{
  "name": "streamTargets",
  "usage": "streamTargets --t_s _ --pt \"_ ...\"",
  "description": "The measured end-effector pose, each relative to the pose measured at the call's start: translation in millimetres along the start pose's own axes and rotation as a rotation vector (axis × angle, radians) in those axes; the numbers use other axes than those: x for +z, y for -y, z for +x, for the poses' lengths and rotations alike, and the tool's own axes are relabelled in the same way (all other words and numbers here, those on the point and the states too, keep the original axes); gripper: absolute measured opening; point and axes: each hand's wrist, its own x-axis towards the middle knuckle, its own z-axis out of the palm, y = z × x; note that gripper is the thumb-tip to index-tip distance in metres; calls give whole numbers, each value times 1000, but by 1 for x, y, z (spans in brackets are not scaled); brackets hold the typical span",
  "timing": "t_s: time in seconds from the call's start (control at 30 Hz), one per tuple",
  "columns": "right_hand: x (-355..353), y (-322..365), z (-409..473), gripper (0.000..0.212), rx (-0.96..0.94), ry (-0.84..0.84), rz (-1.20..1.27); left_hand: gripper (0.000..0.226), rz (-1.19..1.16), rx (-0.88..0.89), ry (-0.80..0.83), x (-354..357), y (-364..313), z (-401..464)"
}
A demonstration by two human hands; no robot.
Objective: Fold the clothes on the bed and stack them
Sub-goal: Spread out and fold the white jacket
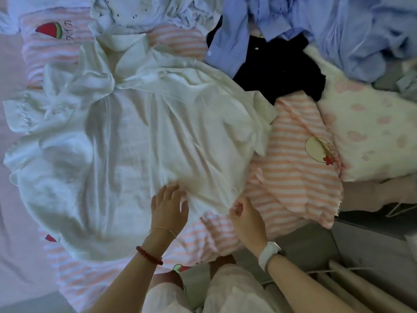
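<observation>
A large, thin white gauzy garment (144,132) lies spread and wrinkled across the middle of the bed, covering most of a pink-and-white striped bedspread with watermelon prints (52,48). The left hand (169,206) rests palm down on the garment's near hem, fingers straight and slightly fanned, pressing the cloth flat. The right hand (244,219) sits just beside it at the same hem, fingers curled inward (whether they actually pinch the fabric, I cannot tell). A red bead bracelet (149,256) circles the left wrist, and a white wristband (268,255) the right.

To the right of the white garment lies a crumpled pink-and-white striped top with a round cartoon patch (302,159), touching the garment's edge. Farther back, a dark navy garment (279,68) sits partly under a light blue button shirt (228,46), beside a heap of pale blue cloth (361,35). A cream pillow with pink blotches (372,132) lies at the far right.
</observation>
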Motion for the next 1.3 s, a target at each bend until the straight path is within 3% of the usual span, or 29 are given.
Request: streamTargets --t_s 0.07,0.17,0.23,0.3,0.37,0.43,0.5,0.57,0.67,0.77,0.87,0.93,0.97,1.03,1.1,1.13,1.23,1.3 --pt "-9 -22 4 15 55 6 9 23 15 53 -128 1 -12 -2" --pt "-26 -12 26 25 15 -166 257 31 55 236 -197 4 -35 -4" --pt "-32 0 52 28 42 -231 373 44 118 321 -59 12 -47 -1" --pt "-34 14 78 29 127 -205 486 65 220 310 116 20 -58 0" --pt "-35 23 88 22 125 -154 553 70 268 269 213 24 -63 5" --pt "-41 24 73 10 20 -170 491 62 249 259 273 21 -64 5" --pt "-49 8 45 12 -81 -207 361 52 223 297 306 15 -60 3" --pt "-56 -21 21 15 -12 -143 211 41 158 330 310 13 -55 0" --pt "-66 -49 17 38 160 -140 134 42 -3 339 124 5 -58 -1" --pt "-78 -35 40 54 -24 -363 98 37 -89 308 -24 2 -70 13" --pt "-79 -22 72 61 -216 -275 -261 36 -344 148 -14 -3 -89 34" --pt "-72 -23 83 49 -255 -148 -514 37 -628 -68 61 -10 -100 47" --pt "-71 -23 85 37 -278 -161 -559 35 -766 -168 87 -14 -103 52" --pt "-72 -18 82 16 -345 -317 -523 29 -964 -308 117 -23 -107 56" --pt "-76 -7 72 19 -482 -473 -433 23 -1209 -435 204 -34 -104 58" --pt "-77 3 64 23 -577 -469 -365 24 -1360 -494 269 -40 -103 58" --pt "-67 28 34 27 -890 -183 -279 39 -1603 -533 381 -53 -85 59" --pt "-55 35 24 30 -884 161 -345 48 -1679 -480 407 -57 -74 58"
